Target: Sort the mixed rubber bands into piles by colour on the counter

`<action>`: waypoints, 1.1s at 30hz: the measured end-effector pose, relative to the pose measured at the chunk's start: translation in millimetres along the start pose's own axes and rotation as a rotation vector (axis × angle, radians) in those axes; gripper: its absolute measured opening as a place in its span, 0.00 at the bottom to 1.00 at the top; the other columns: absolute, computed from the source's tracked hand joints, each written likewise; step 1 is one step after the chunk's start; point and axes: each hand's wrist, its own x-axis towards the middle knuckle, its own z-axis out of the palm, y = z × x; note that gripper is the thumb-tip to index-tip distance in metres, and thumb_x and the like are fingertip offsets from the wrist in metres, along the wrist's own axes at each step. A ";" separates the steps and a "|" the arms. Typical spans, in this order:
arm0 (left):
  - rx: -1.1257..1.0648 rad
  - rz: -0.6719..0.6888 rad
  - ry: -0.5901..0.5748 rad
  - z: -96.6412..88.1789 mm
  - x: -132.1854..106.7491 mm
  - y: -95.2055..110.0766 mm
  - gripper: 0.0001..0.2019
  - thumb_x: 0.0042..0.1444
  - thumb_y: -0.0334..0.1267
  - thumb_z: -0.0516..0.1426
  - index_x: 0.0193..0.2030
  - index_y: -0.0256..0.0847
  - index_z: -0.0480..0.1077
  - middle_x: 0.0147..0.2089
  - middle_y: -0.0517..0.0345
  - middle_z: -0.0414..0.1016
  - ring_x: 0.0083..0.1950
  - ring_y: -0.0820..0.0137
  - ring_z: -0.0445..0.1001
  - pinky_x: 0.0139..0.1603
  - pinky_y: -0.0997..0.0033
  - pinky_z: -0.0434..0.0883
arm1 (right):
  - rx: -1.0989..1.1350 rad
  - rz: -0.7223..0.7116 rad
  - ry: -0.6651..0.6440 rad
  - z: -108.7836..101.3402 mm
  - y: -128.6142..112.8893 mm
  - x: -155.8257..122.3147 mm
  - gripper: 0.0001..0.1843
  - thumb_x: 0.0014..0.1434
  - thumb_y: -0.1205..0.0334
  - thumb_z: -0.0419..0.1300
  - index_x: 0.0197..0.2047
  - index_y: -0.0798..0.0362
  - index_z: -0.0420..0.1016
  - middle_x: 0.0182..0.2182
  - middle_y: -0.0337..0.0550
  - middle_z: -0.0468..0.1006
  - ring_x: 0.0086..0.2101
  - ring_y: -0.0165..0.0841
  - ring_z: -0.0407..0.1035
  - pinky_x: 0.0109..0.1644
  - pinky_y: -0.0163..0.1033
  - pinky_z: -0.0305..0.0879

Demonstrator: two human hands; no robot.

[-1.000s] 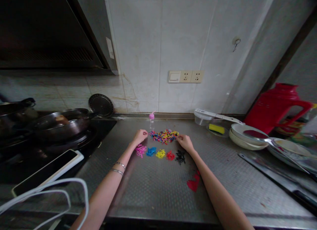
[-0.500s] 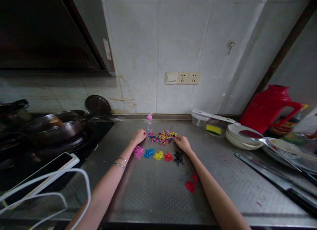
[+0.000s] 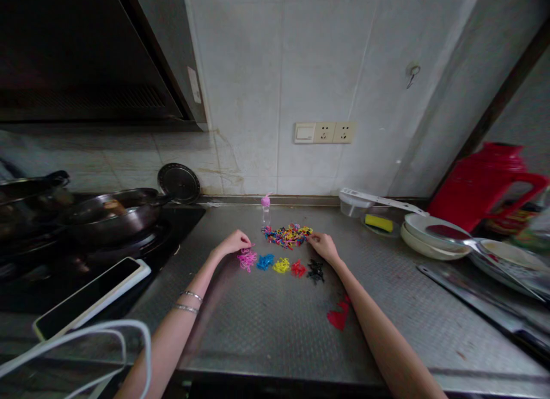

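Note:
Small elastic bands of mixed colours form a heap toward the back of the metal counter. In front of it runs a row of single-colour piles: pink bands, blue bands, yellow bands, red bands and black bands. My left hand hovers at the pink pile, fingertips pinched on what looks like a pink elastic band. At the heap's right edge, my right hand has its fingers closed; whatever they hold is too small to make out.
Behind the heap stands a small clear bottle with a pink top. A red heart-shaped piece lies beside my right forearm. Bowls, a knife and a red thermos occupy the right; a phone, white cable and pan the left.
My left hand has moved from the mixed heap's left edge leftward and toward me, to the pink pile. My right hand stays at the heap's right edge. The view has shifted slightly.

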 end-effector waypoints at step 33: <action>-0.054 -0.060 0.100 -13.2 -9.9 6.7 0.16 0.43 0.45 0.55 0.25 0.31 0.74 0.20 0.55 0.71 0.22 0.74 0.62 0.24 0.76 0.55 | -0.339 0.061 -0.126 -5.9 -26.8 -9.9 0.16 0.55 0.52 0.49 0.43 0.45 0.70 0.33 0.41 0.75 0.35 0.32 0.69 0.31 0.31 0.56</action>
